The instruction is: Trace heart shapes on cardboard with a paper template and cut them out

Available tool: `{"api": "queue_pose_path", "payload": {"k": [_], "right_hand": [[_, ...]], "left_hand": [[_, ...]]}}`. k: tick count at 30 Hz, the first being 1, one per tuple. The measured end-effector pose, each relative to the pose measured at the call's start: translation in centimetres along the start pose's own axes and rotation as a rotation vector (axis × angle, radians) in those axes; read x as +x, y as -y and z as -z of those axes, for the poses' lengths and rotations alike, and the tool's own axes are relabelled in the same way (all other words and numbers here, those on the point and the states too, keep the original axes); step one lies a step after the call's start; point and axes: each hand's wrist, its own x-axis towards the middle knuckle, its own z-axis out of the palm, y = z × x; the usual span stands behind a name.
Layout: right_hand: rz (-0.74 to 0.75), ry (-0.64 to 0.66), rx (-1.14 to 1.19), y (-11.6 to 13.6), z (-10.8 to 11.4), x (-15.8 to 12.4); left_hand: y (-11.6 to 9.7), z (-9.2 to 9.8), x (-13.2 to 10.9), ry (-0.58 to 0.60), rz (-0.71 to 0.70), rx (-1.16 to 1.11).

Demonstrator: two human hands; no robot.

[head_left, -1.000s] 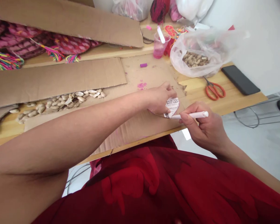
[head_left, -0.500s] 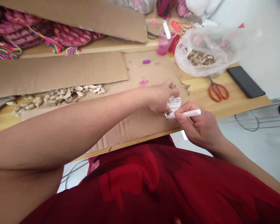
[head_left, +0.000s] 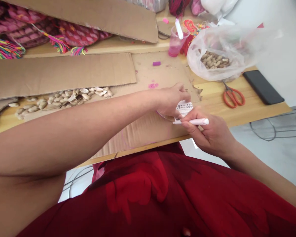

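My left hand [head_left: 172,100] presses down on a flat piece of cardboard with a curved edge, its thumb and fingers bent around a white printed label [head_left: 185,107] on it. Most of that piece is hidden under the hand. My right hand [head_left: 209,131] pinches a white marker [head_left: 198,121], the tip pointing left at the piece's near edge, close to my left thumb. Beneath both lies a larger cardboard sheet [head_left: 148,125] with faint pink curved lines and pink stains. A purple cap [head_left: 156,63] lies on that sheet, beyond my left hand.
Orange-handled scissors [head_left: 234,97] and a black phone [head_left: 263,87] lie to the right. A plastic bag of peanuts [head_left: 214,61] and a pink-stained cup [head_left: 175,42] stand behind. Loose peanuts [head_left: 71,97], cardboard strips [head_left: 64,72] and tasselled knitted pieces [head_left: 81,34] are at left.
My right hand and the marker have shifted slightly left along the piece's near edge, and the marker lies flatter. My left hand stays on the piece. The view has shifted a little.
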Motion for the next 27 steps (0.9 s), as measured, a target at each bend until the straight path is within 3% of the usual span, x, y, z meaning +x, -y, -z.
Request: {"api": "queue_pose_path", "payload": {"k": [9,27], "right_hand": [[0.018,-0.04,-0.071,-0.5,1.4,-1.6],[0.016,-0.089,0.012,0.4,-1.4,1.0]], "left_hand": [[0.4,-0.2,0.2,0.005,-0.013,0.008],[0.1,0.2,0.0,-0.014,-0.018,-0.046]]}}
